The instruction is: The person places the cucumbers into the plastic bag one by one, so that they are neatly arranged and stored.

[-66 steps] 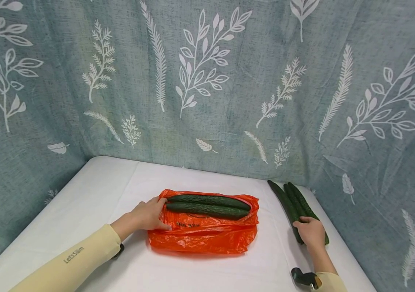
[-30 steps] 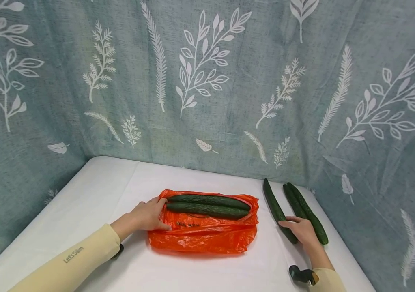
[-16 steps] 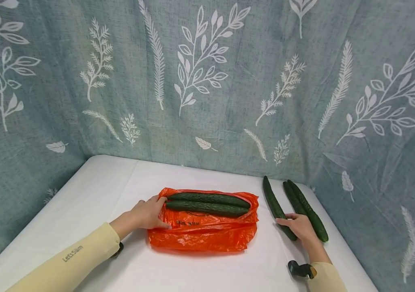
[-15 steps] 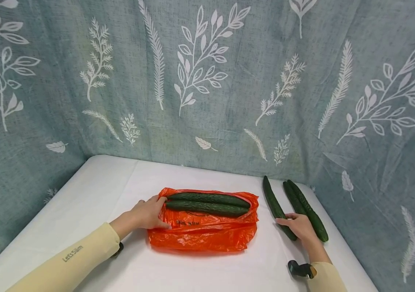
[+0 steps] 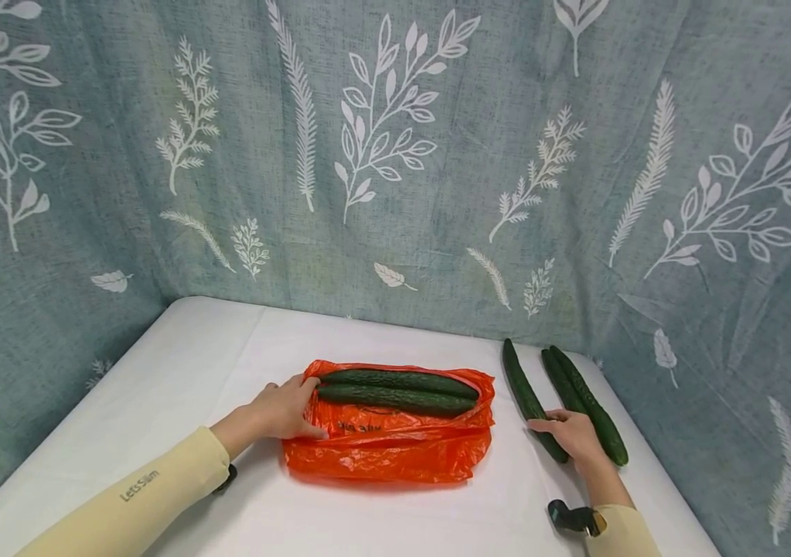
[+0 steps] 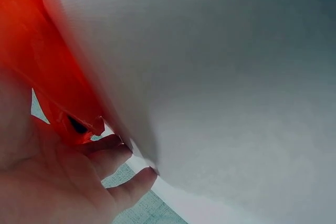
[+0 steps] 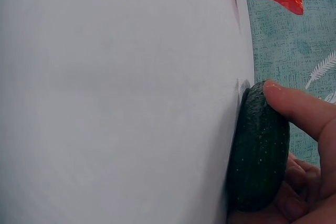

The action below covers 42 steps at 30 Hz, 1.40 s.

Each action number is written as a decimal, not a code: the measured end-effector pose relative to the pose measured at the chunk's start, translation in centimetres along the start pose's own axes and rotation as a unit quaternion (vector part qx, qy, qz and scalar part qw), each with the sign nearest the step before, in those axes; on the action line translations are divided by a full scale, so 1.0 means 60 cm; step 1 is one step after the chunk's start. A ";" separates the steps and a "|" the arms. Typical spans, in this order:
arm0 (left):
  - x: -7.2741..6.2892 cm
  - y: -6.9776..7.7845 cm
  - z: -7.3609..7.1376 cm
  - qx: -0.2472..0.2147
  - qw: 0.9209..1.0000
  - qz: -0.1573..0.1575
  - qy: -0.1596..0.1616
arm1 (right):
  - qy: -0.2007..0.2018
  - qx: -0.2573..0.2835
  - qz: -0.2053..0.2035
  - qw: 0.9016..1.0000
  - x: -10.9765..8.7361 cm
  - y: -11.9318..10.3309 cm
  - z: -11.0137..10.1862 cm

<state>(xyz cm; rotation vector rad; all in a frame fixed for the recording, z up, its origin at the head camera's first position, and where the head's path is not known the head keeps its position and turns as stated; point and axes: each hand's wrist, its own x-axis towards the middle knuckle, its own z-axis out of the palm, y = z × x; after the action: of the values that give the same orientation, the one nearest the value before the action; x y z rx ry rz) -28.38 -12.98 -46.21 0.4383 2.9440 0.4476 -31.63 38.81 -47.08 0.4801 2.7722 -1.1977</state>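
- At the left end of the bag (image 5: 395, 464), the left hand (image 5: 282, 408) is standing wide, thumb spread well apart from the index finger; both are touching the red plastic.
- In the left wrist view, two fingers (image 6: 135, 186) are extending past the bag's end; how firmly the hand is holding the bag, one cannot tell.
- Inside the bag, two cucumbers (image 5: 395, 399) are lying side by side, parallel to the rear rim and visible from above.
- On the bag's upper face, dark print (image 5: 360, 428) is showing just in front of these cucumbers; the front portion is lying in creases.
- To the right of the bag, the right hand (image 5: 571, 433) is holding the single cucumber (image 5: 520, 384) near its lower end, thumb on one side, fingers curling on the other.
- Between the bag and the pair (image 5: 588, 406), the single cucumber is pointing its far end toward the rear edge of the table (image 5: 207, 356).
- Along the table's right side, the pair is lying lengthwise, one against the other; the right hand is partly covering the left one.
- Around the forearms, pale yellow sleeves (image 5: 151, 487) are ending short of the wrists.
- Below the right wrist, a black device (image 5: 572, 518) is projecting leftward.
- Behind the table, a blue-green curtain (image 5: 318, 263) is hanging, white leaf motifs covering it.
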 end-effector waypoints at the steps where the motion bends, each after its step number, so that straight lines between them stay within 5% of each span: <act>1: 0.000 -0.001 0.000 -0.002 1.000 -0.001 0.000 | 0.000 0.003 -0.001 1.000 0.000 0.000 0.001; 23: -0.002 0.000 -0.001 0.000 1.000 -0.003 0.002 | -0.016 0.020 -0.001 1.000 -0.016 -0.022 -0.032; 42: -0.005 0.001 0.000 0.003 1.000 0.000 0.002 | -0.054 0.015 -0.064 0.996 -0.041 -0.071 -0.058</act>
<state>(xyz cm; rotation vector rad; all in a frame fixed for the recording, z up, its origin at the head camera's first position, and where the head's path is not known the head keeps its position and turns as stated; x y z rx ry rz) -28.07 -13.00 -46.13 0.4381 2.9499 0.4410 -30.45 37.97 -41.23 0.2355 2.7327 -1.2516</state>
